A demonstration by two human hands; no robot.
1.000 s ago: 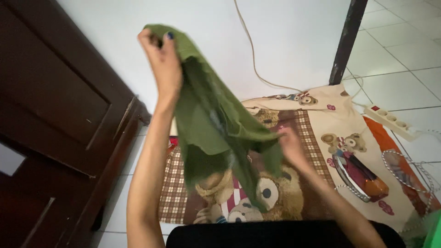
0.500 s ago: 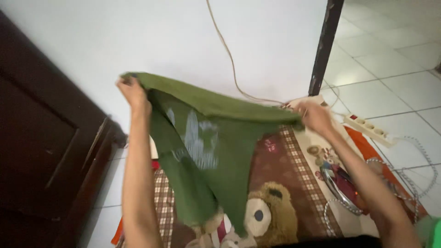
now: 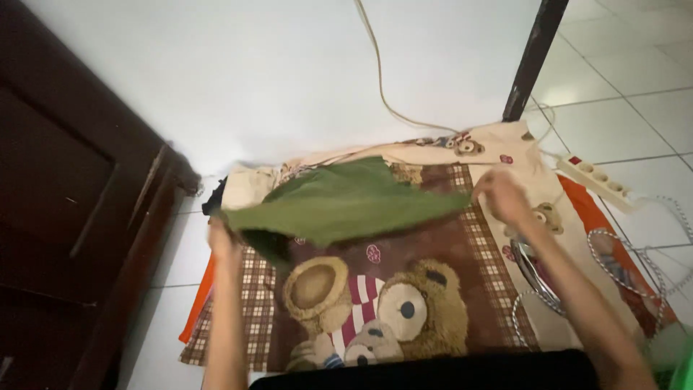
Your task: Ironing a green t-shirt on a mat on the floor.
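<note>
A green cloth (image 3: 339,202) is stretched out flat and billowing just above a blanket printed with teddy bears (image 3: 404,303). My left hand (image 3: 222,242) grips the cloth's left corner near the blanket's left side. My right hand (image 3: 502,195) holds the opposite corner over the blanket's checked border. Both arms reach forward from the bottom of the view.
A dark wooden door (image 3: 65,188) stands at the left. A white power strip (image 3: 599,180) and looped cords (image 3: 635,267) lie on the tiled floor at the right. A dark post (image 3: 530,61) rises behind the blanket. A thin cable (image 3: 382,87) runs down the white wall.
Both hands have come down from in front of the wall. The green cloth, first bunched and hanging, was spread wide and now lies nearly flat above the blanket.
</note>
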